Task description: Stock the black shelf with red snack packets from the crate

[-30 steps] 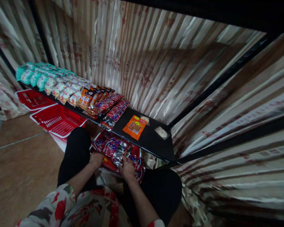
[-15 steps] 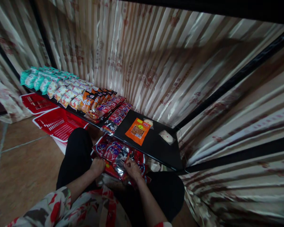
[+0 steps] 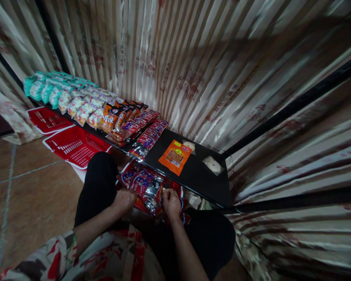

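Note:
Red snack packets (image 3: 142, 184) with clear, shiny lower parts lie heaped in a red basket between my knees. My right hand (image 3: 171, 201) is closed in a pinch at the right edge of a packet. My left hand (image 3: 125, 201), fingers curled, is at the near left side of the heap; what it grips is hidden. Just beyond the basket, an orange packet (image 3: 174, 158) lies flat on the low black shelf (image 3: 197, 175). A row of red packets (image 3: 149, 136) lies to its left.
Farther left on the shelf stand orange-and-black bags (image 3: 109, 118), white bags (image 3: 76, 107) and teal bags (image 3: 35, 89). Two pale packaged pieces lie at right, one being a white packet (image 3: 213, 165). A red basket (image 3: 76, 144) sits on the floor. Striped curtains (image 3: 152, 58) hang behind.
My view has shifted slightly. My left hand has moved inward over the heap's near edge, and my right hand has moved a little right along the packets.

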`<move>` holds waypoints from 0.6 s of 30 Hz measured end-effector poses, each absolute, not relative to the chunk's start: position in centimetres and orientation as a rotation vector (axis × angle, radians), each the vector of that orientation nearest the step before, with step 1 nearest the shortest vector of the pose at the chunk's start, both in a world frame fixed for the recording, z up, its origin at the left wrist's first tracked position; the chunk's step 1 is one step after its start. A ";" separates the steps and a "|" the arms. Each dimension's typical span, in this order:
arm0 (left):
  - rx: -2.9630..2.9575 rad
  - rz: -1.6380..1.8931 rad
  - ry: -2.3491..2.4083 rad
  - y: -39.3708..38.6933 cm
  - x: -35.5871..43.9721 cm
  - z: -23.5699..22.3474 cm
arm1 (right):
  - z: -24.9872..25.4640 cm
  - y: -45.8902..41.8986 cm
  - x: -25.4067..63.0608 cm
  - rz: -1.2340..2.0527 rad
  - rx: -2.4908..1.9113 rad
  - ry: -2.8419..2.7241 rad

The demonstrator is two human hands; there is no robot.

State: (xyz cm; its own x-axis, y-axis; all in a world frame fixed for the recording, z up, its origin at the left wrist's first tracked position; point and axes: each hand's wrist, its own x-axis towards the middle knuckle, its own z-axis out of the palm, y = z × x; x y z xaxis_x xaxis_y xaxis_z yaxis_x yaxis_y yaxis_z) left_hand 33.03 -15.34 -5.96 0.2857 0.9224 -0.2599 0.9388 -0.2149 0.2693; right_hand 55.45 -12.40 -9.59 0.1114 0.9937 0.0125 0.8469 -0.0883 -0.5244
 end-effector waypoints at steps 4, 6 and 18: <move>2.107 0.272 1.910 -13.5 33.5 -5.6 | -10.3 -12.2 55.2 0.413 -1.963 -1.778; 1.954 0.225 2.029 -12.5 33.6 -6.3 | -11.1 -12.3 55.1 0.482 -1.957 -1.772; 1.328 0.759 1.887 -11.4 33.7 -9.9 | -12.0 -11.9 54.7 0.628 -1.907 -1.554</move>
State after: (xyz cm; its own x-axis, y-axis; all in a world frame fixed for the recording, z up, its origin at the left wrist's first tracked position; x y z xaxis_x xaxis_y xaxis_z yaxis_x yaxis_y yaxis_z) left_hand 33.72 -11.41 -9.92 -0.2314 0.9504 -0.2080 0.5415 0.3034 0.7840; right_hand 54.69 -11.89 -11.97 0.2047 0.9788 0.0082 0.6982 -0.1401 -0.7020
